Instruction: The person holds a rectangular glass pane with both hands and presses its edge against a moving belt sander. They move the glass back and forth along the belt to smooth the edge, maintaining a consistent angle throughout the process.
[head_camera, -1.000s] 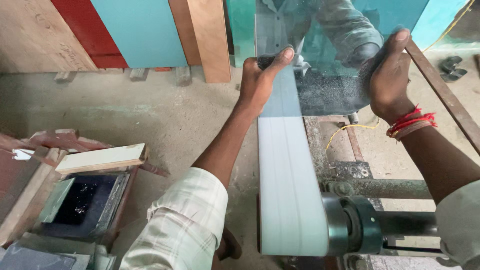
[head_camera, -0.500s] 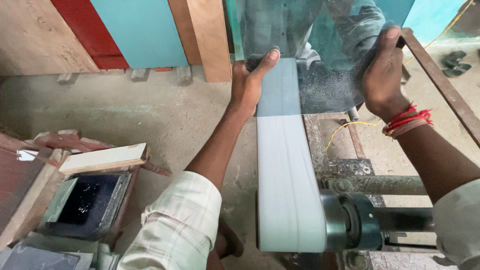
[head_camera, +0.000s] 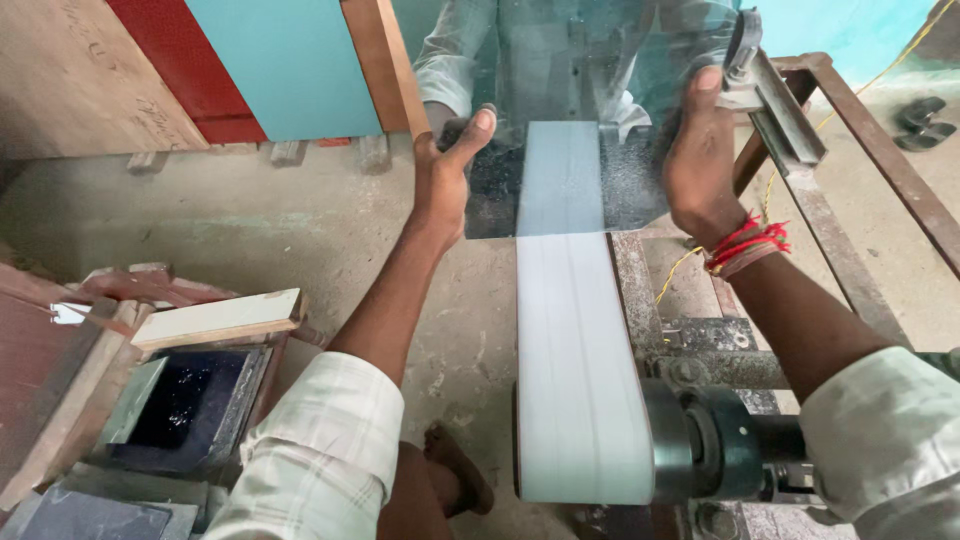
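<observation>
You hold the clear rectangular glass pane upright by its side edges, left hand and right hand each with fingers pressed together flat along an edge and thumb hooked around it, so the lower edge meets the pale grey sanding belt. Whether glass and belt actually touch is unclear; the pane's top is cut off, and its reflection blurs what lies behind.

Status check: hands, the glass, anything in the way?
Left hand and right hand grip the clear glass sheet by its side edges. Lower edge over pale sanding belt. Nothing between them.
</observation>
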